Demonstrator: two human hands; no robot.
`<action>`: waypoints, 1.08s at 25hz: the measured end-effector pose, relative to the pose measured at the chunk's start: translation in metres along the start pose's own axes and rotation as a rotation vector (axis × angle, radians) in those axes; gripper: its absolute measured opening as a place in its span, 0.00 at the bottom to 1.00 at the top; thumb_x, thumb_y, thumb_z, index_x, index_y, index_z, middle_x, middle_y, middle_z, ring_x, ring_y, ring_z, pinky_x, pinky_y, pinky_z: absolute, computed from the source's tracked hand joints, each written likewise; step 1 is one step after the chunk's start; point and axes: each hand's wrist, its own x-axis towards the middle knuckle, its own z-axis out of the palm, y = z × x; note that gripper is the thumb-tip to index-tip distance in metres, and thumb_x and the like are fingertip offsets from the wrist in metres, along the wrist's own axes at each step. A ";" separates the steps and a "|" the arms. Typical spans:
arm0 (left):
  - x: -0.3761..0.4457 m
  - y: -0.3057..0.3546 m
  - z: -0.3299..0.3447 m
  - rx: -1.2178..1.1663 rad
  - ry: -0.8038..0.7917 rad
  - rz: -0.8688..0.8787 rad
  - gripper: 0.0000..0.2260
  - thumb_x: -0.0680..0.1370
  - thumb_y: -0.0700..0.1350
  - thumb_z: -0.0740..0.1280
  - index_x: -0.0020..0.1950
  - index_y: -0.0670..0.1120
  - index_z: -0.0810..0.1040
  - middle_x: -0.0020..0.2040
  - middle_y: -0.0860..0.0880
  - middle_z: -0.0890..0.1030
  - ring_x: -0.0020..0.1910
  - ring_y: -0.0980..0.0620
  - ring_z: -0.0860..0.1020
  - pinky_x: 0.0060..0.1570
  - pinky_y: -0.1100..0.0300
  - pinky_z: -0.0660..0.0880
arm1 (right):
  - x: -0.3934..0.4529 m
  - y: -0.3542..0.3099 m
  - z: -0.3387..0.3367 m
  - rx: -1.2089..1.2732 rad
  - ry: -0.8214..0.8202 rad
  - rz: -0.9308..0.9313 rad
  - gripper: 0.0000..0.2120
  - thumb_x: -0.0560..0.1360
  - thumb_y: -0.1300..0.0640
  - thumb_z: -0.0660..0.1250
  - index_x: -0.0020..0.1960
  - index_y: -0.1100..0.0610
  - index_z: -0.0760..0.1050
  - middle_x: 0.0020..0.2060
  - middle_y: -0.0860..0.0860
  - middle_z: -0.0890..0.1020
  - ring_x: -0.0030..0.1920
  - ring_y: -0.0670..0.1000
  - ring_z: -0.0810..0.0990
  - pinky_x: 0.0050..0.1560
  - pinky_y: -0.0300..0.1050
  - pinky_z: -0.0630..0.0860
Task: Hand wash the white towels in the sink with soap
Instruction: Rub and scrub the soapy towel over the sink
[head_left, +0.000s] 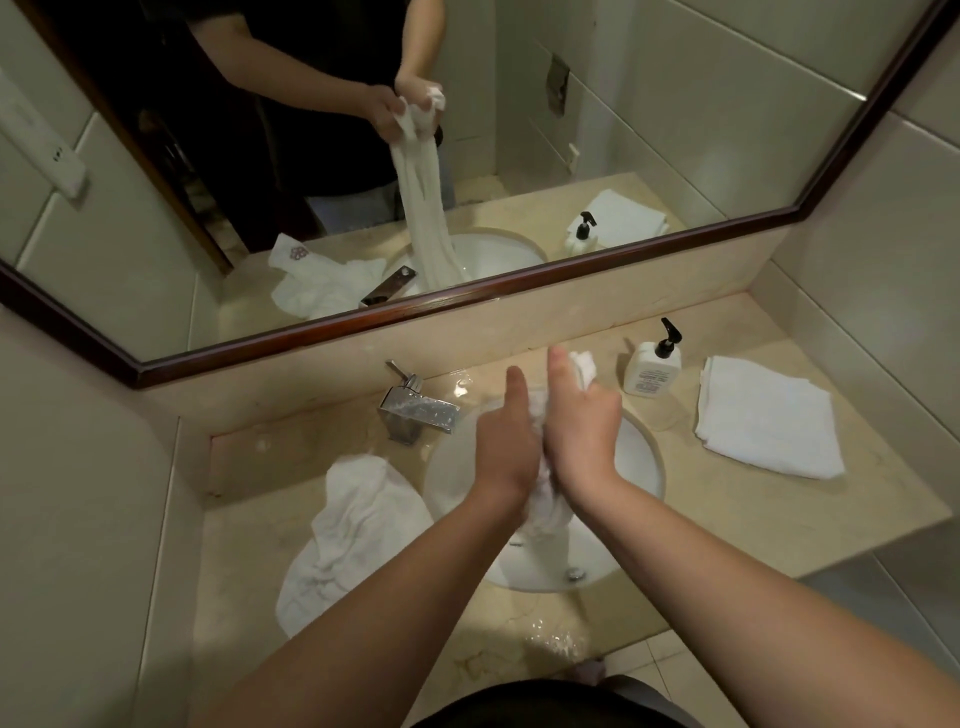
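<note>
A wet white towel (545, 506) is held bunched above the round white sink (641, 462). My left hand (506, 447) and my right hand (582, 421) grip it side by side, thumbs pointing up. One end of the towel sticks out above my right hand, and the rest hangs down into the basin, as the mirror shows. A crumpled white towel (353, 530) lies on the counter left of the sink. A folded white towel (769, 415) lies on the right. A white soap bottle (652, 366) with a black pump stands behind the sink.
A chrome tap (415, 408) stands at the sink's back left. The beige stone counter (727, 519) has water puddles near its front edge. A dark-framed mirror (363, 322) runs along the wall. Tiled walls close in on both sides.
</note>
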 end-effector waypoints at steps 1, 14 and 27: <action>0.003 0.003 0.001 0.019 0.020 0.011 0.28 0.81 0.65 0.56 0.31 0.47 0.74 0.25 0.53 0.77 0.31 0.53 0.77 0.43 0.52 0.74 | 0.002 -0.002 0.001 0.024 0.019 0.002 0.24 0.77 0.42 0.66 0.29 0.57 0.72 0.25 0.52 0.75 0.29 0.51 0.74 0.34 0.51 0.73; 0.021 0.012 0.007 -0.078 0.008 -0.049 0.27 0.78 0.68 0.58 0.35 0.46 0.73 0.31 0.48 0.75 0.34 0.49 0.75 0.41 0.53 0.72 | 0.008 -0.010 0.001 -0.104 -0.073 -0.188 0.19 0.80 0.50 0.63 0.33 0.55 0.71 0.27 0.51 0.74 0.30 0.52 0.72 0.36 0.45 0.68; 0.041 0.014 0.010 -0.086 0.038 -0.106 0.27 0.79 0.68 0.58 0.45 0.43 0.77 0.40 0.47 0.80 0.43 0.47 0.81 0.56 0.46 0.78 | 0.010 -0.004 0.013 0.017 -0.049 -0.040 0.26 0.79 0.45 0.65 0.25 0.55 0.67 0.17 0.46 0.68 0.21 0.45 0.67 0.28 0.43 0.66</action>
